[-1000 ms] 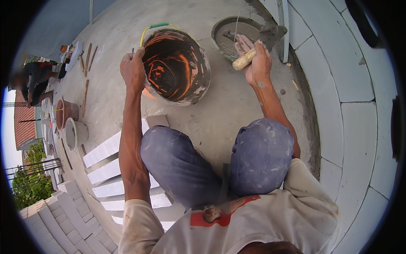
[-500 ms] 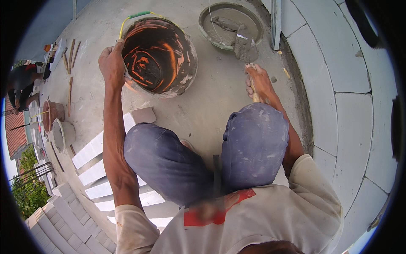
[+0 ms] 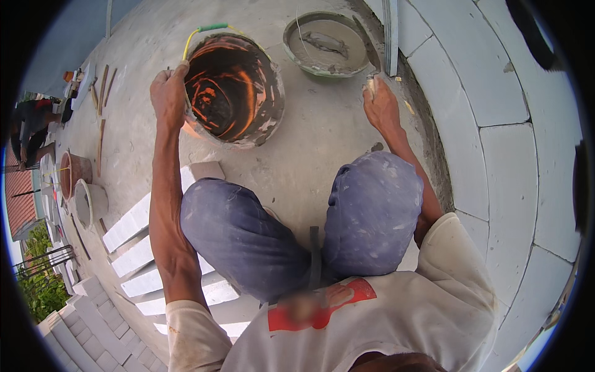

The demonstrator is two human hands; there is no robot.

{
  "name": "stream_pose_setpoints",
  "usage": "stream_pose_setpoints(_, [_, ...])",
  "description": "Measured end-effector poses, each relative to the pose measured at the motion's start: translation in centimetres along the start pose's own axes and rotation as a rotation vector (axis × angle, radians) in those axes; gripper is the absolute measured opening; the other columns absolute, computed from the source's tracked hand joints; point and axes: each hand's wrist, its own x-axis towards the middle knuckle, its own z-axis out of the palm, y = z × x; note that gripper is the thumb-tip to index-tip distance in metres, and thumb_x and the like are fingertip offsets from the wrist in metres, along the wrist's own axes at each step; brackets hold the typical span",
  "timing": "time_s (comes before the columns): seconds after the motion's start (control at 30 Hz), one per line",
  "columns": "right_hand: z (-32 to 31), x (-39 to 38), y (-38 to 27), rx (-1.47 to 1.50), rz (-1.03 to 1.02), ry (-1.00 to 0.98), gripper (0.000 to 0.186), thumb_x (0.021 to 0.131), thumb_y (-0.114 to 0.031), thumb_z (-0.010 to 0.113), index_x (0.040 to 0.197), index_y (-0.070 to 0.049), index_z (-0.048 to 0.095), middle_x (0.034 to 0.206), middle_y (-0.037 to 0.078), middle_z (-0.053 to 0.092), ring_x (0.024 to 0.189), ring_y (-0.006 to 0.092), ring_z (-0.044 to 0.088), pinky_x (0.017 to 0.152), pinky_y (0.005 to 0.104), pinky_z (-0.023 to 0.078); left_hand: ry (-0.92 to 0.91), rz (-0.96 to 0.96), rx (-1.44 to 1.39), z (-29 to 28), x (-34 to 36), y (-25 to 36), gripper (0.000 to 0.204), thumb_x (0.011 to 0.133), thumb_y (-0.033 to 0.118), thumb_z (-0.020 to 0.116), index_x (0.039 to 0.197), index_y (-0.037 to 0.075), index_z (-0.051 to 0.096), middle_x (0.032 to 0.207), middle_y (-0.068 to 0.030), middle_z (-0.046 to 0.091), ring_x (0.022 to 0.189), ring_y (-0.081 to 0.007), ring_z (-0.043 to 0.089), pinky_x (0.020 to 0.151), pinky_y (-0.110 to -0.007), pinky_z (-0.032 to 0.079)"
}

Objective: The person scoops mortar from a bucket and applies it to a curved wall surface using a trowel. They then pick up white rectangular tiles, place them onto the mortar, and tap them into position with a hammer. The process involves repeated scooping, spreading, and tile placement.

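My left hand (image 3: 168,93) is closed on the near left rim of a mortar-smeared bucket (image 3: 277,102), which tilts so that its dark and orange inside shows. The bucket has a yellow wire handle with a green grip (image 3: 212,26). My right hand (image 3: 380,104) is wrapped round the handle of a trowel (image 3: 368,44). Its blade stands nearly edge-on at the right rim of a shallow round basin (image 3: 297,57). Grey wet mortar (image 3: 347,32) lies in the basin, with a raised lump (image 3: 325,43) in the middle.
A wall of large pale blocks (image 3: 505,173) runs along my right, with a mortar strip at its foot. White blocks (image 3: 133,254) lie at my left. Beyond them stand a reddish bucket (image 3: 75,175) and a pale bucket (image 3: 91,201). Another person (image 3: 32,127) bends at far left.
My right hand has moved forward and turned the trowel from flat to nearly edge-on. The mortar pile on its blade no longer shows. My left hand keeps hold of the bucket.
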Motion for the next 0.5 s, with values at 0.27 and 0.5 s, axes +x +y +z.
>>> stream_pose_setpoints(0.27, [4.1,-7.9,4.6,-0.263,0.122,-0.139,0.055,0.100,-0.022,0.066,0.149,-0.006,0.045,0.126,0.023,0.059,0.098,0.0464,0.071,0.081,0.0556,0.059,0.021,-0.024,-0.072,-0.7,-0.2,-1.2,0.041,0.093,0.037,0.076,0.082,0.000,0.066,0.071,-0.0042,0.060,0.064,-0.0148,0.053,0.060,-0.033,0.044])
stream_pose_setpoints(0.5, [-3.1,-15.8,7.6,-0.022,0.152,-0.456,0.050,0.101,-0.026,0.066,0.145,-0.006,0.051,0.119,0.021,0.063,0.101,0.0405,0.072,0.083,0.0511,0.059,0.051,0.017,0.005,0.1,0.9,-1.8,0.041,0.092,0.039,0.075,0.082,0.000,0.066,0.072,-0.0055,0.061,0.067,-0.0164,0.055,0.064,-0.035,0.046])
